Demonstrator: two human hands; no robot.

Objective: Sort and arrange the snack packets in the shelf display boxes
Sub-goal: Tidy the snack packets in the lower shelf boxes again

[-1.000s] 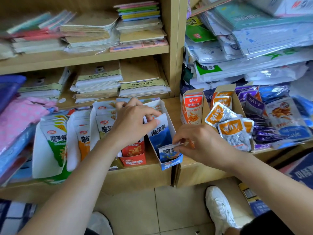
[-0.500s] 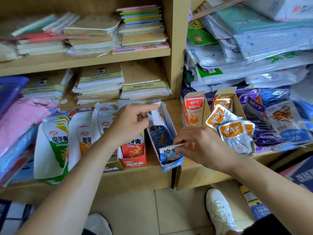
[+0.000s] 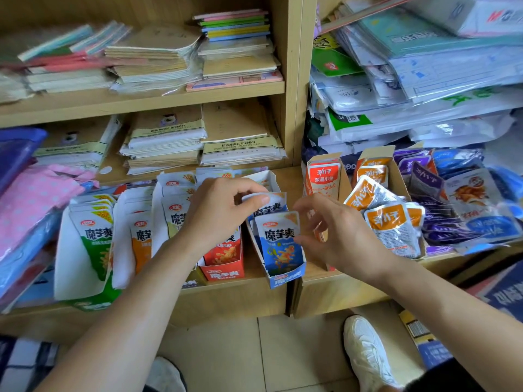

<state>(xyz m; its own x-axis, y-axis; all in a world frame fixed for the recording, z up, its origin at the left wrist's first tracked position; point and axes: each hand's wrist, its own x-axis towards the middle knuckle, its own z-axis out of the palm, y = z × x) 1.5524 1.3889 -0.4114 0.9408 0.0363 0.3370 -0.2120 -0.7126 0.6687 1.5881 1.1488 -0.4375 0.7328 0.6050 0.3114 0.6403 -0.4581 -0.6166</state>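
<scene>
Several blue packets (image 3: 278, 244) crowd box (image 3: 285, 275) front.

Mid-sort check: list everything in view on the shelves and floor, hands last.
Blue snack packets: several, blue-white, upright in the blue cardboard display box, shelf centre.
Red cardboard display box: one, red packets inside, left of the blue one.
Green snack packets: several, green-white, far left.
Orange snack packets: several, beside the green.
Orange-silver foil packets: several, spilling from brown cardboard box, right.
Purple foil packets: a heap, far right.
Paper notebook stacks: many, mostly tan, upper shelves.
White shoe: one, floor.
Left hand: pinches a rear blue packet's top.
Right hand: fingers relaxed, thumb at front blue packet's edge.
</scene>
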